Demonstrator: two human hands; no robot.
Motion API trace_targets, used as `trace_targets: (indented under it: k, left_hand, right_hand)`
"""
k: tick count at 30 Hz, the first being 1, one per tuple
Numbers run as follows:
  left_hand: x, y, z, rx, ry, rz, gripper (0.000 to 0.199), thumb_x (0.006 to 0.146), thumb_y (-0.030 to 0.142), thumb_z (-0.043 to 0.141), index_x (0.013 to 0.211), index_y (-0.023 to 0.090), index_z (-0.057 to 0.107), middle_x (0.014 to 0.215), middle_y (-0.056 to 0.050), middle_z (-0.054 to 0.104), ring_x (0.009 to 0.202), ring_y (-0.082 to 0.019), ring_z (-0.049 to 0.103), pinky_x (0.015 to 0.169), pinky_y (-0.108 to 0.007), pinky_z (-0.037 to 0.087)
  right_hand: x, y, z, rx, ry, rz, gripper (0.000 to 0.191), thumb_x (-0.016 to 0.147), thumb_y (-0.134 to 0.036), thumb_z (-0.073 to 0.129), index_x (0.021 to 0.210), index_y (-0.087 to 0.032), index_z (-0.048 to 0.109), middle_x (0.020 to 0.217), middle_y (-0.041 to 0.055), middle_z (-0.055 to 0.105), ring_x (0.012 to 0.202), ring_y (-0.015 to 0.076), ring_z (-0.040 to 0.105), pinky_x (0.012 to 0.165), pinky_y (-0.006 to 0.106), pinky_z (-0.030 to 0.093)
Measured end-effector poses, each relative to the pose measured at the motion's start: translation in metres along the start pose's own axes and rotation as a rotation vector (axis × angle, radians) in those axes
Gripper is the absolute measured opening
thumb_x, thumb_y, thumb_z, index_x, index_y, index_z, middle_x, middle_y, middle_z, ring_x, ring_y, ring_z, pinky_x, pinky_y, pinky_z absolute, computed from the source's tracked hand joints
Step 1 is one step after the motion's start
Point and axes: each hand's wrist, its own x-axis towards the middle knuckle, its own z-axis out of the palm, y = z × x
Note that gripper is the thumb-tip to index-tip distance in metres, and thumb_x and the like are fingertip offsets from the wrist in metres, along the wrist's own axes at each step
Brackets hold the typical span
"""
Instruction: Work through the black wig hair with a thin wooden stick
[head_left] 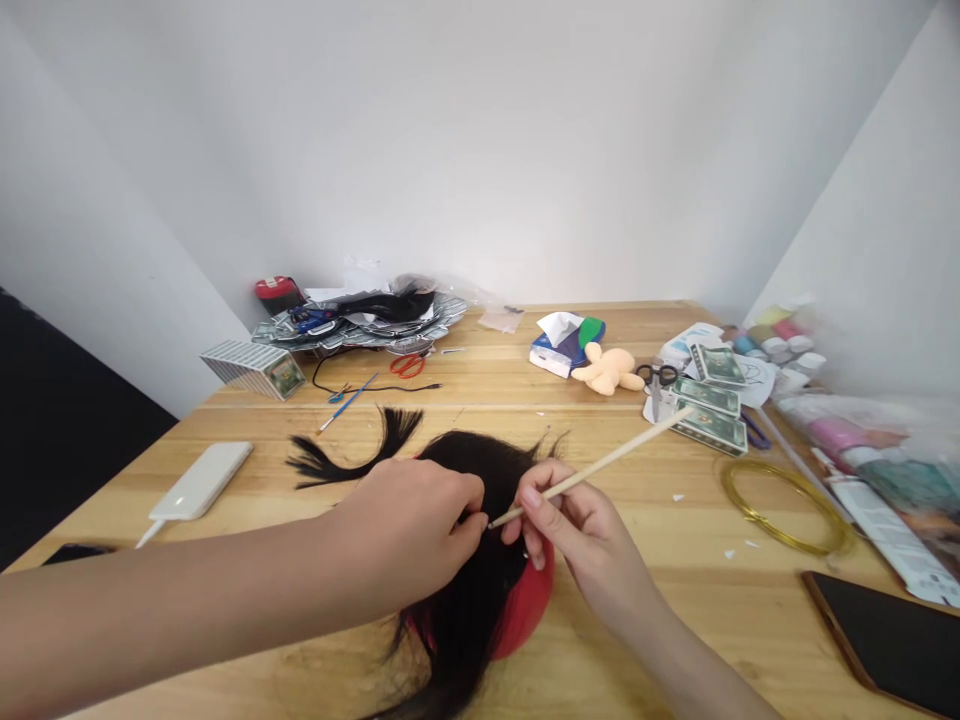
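Note:
A black hair wig lies over a red rounded form on the wooden table, and a loose black hair tuft curves out to the left. My left hand presses its fingertips into the hair. My right hand pinches a thin wooden stick, whose pointed tip reaches the hair beside my left fingers. The hands hide the middle of the wig.
A white power bank lies left, with a dark phone front right. A gold wire coil, red-handled scissors, black scissors, a peach plush figure, paint bottles and printed card stacks stand farther back.

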Motion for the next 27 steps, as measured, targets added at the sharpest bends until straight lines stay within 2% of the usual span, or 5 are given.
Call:
trace_targets:
  k: [6, 11, 15, 21, 27]
  left_hand:
    - [-0.003, 0.006, 0.001, 0.093, 0.008, -0.007, 0.026, 0.1, 0.021, 0.051, 0.084, 0.022, 0.071, 0.067, -0.003, 0.071, 0.063, -0.022, 0.071, 0.059, -0.027, 0.044]
    - [-0.006, 0.007, 0.007, 0.16, 0.017, -0.005, 0.022, 0.097, 0.014, 0.052, 0.088, 0.021, 0.071, 0.068, -0.003, 0.072, 0.064, -0.022, 0.072, 0.06, -0.026, 0.047]
    - [-0.007, 0.006, 0.008, 0.191, 0.022, 0.004, 0.022, 0.097, 0.014, 0.052, 0.088, 0.022, 0.07, 0.066, -0.003, 0.071, 0.061, -0.022, 0.071, 0.056, -0.026, 0.042]
    - [-0.007, 0.001, 0.007, 0.209, 0.013, 0.025, 0.024, 0.099, 0.015, 0.05, 0.085, 0.022, 0.068, 0.067, -0.003, 0.073, 0.06, -0.022, 0.071, 0.049, -0.029, 0.018]
    - [-0.013, -0.008, 0.015, 0.129, 0.049, 0.077, 0.025, 0.1, 0.013, 0.048, 0.084, 0.021, 0.065, 0.07, -0.004, 0.074, 0.059, -0.022, 0.071, 0.05, -0.027, 0.019]
  right_hand:
    - [0.0, 0.0, 0.002, 0.018, 0.014, 0.0, 0.055, 0.078, -0.071, 0.084, 0.079, -0.019, 0.064, 0.061, 0.0002, 0.075, 0.046, 0.0081, 0.055, 0.046, 0.019, 0.043]
    - [0.002, 0.001, 0.001, 0.041, 0.016, -0.009, 0.053, 0.078, -0.069, 0.084, 0.079, -0.019, 0.065, 0.061, -0.0006, 0.074, 0.045, 0.0076, 0.055, 0.046, 0.019, 0.044]
    - [0.003, 0.002, 0.001, 0.054, 0.018, -0.004, 0.051, 0.079, -0.067, 0.085, 0.078, -0.019, 0.066, 0.06, -0.0004, 0.075, 0.045, 0.0078, 0.055, 0.045, 0.018, 0.044]
    - [0.003, 0.001, 0.001, 0.084, 0.022, -0.001, 0.05, 0.078, -0.065, 0.087, 0.078, -0.019, 0.067, 0.058, -0.0006, 0.075, 0.043, 0.0074, 0.056, 0.044, 0.018, 0.044]
    - [0.002, 0.002, 0.0, 0.107, 0.028, 0.0, 0.048, 0.079, -0.062, 0.088, 0.079, -0.019, 0.067, 0.059, -0.0002, 0.077, 0.043, 0.0067, 0.057, 0.044, 0.016, 0.045]
